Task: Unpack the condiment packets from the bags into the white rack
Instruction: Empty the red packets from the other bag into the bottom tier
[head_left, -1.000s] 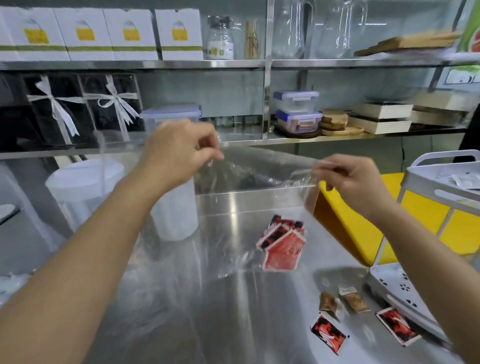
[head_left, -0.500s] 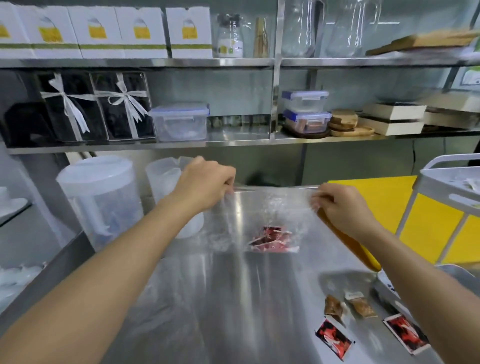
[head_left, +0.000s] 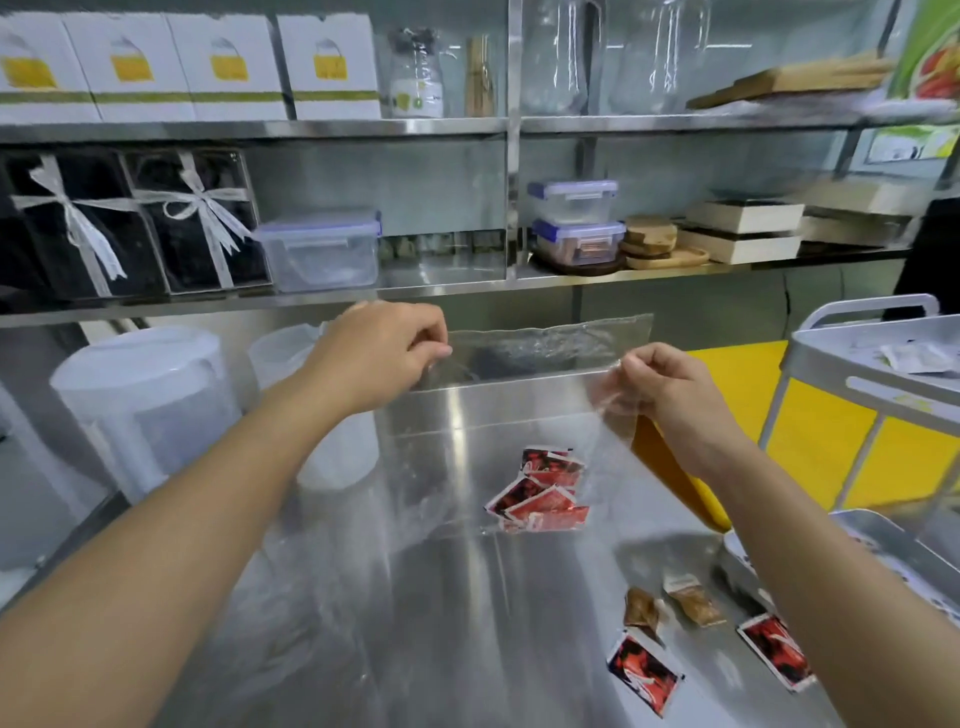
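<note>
A clear plastic bag (head_left: 519, 405) hangs over the steel counter, held up by its top edge. My left hand (head_left: 384, 351) pinches the bag's top left corner and my right hand (head_left: 670, 387) pinches its top right side. Several red condiment packets (head_left: 543, 493) lie bunched at the bag's bottom. Loose on the counter at the lower right are two red packets (head_left: 644, 670) (head_left: 774, 649) and two brown packets (head_left: 641, 608) (head_left: 693, 597). The white rack (head_left: 872, 358) stands at the right edge, with white packets on its upper tier and its lower tray partly hidden behind my right forearm.
Two translucent lidded jugs (head_left: 145, 395) stand on the counter at the left. A yellow board (head_left: 727, 395) leans behind the rack. Steel shelves (head_left: 260, 127) at the back carry boxes, lidded containers and wooden plates.
The bag dipped toward the counter and is raised again, its top stretched flat between both hands. The red packets have slid into a heap at its lower right.
</note>
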